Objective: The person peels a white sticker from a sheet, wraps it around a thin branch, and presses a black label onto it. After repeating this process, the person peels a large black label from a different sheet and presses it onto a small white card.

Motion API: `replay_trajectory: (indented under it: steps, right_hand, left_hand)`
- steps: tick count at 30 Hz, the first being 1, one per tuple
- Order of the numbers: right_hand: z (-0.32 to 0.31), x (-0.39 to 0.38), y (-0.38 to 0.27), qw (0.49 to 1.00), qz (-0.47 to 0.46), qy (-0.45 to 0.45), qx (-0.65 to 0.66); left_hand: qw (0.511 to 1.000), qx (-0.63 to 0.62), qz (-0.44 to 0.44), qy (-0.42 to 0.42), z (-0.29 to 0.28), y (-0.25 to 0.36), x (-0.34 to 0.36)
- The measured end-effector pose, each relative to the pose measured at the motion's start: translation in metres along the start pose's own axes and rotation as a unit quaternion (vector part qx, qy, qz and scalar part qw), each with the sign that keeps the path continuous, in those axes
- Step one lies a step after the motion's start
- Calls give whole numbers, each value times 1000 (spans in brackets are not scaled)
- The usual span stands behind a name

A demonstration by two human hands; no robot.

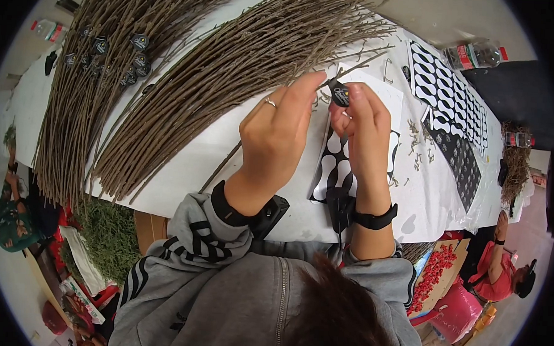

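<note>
My left hand grips a long twig that slants from near the table's front edge up to the back right. My right hand pinches a small black tag with pale printing, folded at that twig near its upper part, just right of my left fingertips. Beneath my hands lies a white sheet with black sticker shapes. Two big bundles of brown twigs spread over the white table; the left bundle carries several black tags. Small twig scraps lie scattered to the right.
Sticker sheets and a dark sheet lie right, near plastic bottles. Co-workers sit at left and right. Greenery and a box of red berries are below the table edge.
</note>
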State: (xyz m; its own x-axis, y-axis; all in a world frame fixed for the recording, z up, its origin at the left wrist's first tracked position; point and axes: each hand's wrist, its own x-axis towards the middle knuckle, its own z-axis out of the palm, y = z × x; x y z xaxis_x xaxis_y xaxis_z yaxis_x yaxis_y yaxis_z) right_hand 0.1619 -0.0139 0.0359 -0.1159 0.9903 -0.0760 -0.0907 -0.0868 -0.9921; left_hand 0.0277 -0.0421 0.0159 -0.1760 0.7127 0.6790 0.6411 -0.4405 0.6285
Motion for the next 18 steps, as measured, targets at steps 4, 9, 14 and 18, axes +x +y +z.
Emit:
replay_trajectory:
  steps: [4, 9, 14, 18]
  right_hand:
    - [4, -1, 2, 999, 12, -6, -34]
    - [7, -3, 8, 999, -36, 13, 8]
    - [10, -6, 10, 996, -78, 30, 16]
    - [9, -5, 7, 998, -56, 27, 27]
  left_hand:
    - [1000, 3, 21, -7, 2, 1, -3]
    - [998, -9, 54, 17, 5, -2, -5]
    - [995, -8, 87, 45, 6, 0, -3]
    - [992, -17, 122, 36, 5, -3, -3]
